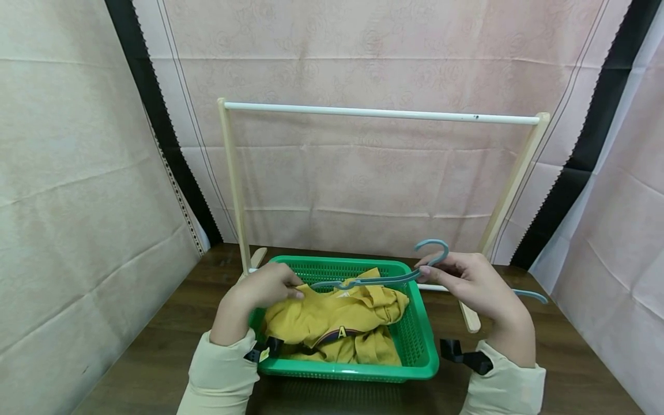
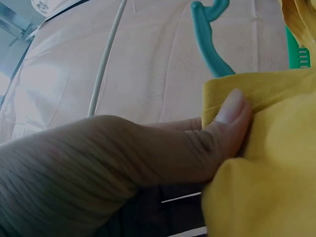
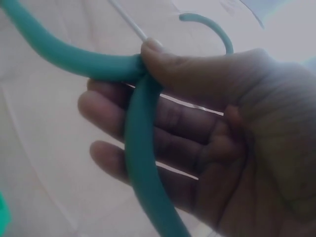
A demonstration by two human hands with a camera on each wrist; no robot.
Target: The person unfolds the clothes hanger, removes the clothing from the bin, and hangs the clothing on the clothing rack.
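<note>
A yellow garment with a dark band and a letter A lies bunched in a green basket. My left hand pinches its hemmed edge, thumb on top of the fabric, as the left wrist view shows. My right hand holds a blue-green clothes hanger just below its hook, with the thumb pressed over the joint. One arm of the hanger reaches left over the basket; in the left wrist view its notched arm passes behind the garment's edge. The other arm emerges right of my right hand.
Behind the basket stands a rack with a white top bar and cream side posts. Its right foot lies beside the basket on the brown wooden table. Pale cloth walls enclose the table.
</note>
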